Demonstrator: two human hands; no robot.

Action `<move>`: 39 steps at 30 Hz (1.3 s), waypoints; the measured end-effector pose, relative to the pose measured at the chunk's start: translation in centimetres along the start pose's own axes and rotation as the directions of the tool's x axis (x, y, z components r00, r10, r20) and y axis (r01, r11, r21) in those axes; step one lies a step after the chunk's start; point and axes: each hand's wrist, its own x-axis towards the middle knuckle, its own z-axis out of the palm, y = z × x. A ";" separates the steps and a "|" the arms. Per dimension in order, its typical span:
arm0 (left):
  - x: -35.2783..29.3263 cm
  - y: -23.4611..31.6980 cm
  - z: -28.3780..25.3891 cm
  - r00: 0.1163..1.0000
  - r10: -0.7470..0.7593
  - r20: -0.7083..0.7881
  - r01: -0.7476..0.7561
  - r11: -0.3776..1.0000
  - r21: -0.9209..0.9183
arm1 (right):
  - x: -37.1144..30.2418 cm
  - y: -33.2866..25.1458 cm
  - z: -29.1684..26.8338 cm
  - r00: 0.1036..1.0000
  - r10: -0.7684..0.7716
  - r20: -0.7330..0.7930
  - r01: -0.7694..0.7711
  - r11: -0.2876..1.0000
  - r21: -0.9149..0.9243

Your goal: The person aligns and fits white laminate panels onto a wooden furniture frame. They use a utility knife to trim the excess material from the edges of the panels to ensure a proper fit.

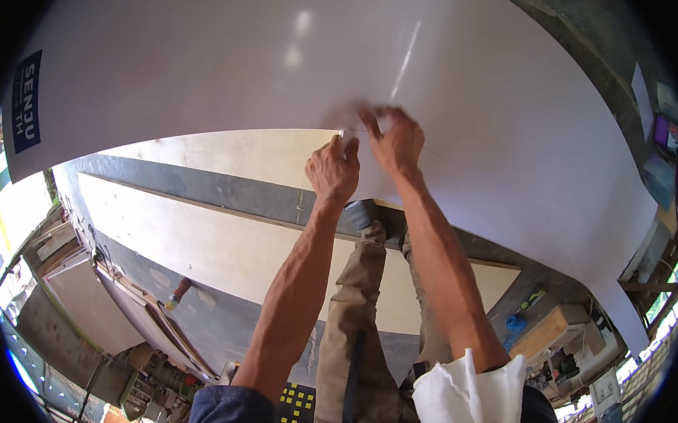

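The left hand (pixel 332 169) pinches a sheet (pixel 501 121) near its edge; the right hand (pixel 398 142) blurred just beside it

The left hand's grip is closed on the sheet, thumb and bent fingers meeting where its near edge turns toward the person. The right hand is above and to the right, over the sheet, fingers curled; they are too blurred to tell whether its grip holds anything. The sheet, large, white and glossy, spans the upper view from far left to lower right, with a dark blue label (pixel 25 103) at its left end.

Below the sheet's edge, a pale board (pixel 215 150) lies partly covered, and a longer plank (pixel 196 221) runs nearer the person, both over a grey floor (pixel 232 280). Brown trousers (pixel 351 309) and a dark shoe (pixel 360 212) show between the forearms (pixel 301 289). White cloth (pixel 468 395) is bunched by the right sleeve.

Farther out, a bottle (pixel 178 292) lies on the floor at left, near leaning panels (pixel 93 301). At right are a wooden box (pixel 548 329) and a small blue item (pixel 515 327).
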 end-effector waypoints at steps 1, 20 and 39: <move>-0.1 0.3 0.1 1.000 0.000 0.000 0.000 1.000 -0.031 | 1.3 -1.5 -0.7 0.958 -0.171 -0.231 0.168 0.985 -0.030; -1.2 -0.6 -0.7 0.999 -0.044 0.017 0.045 0.995 -0.091 | 7.2 -16.0 -0.9 0.267 -0.898 0.351 0.963 0.230 -0.142; -0.4 0.1 0.7 0.996 -0.086 -0.028 0.088 0.993 0.082 | 8.6 -13.0 -4.0 0.240 -0.952 0.193 0.970 0.225 -0.092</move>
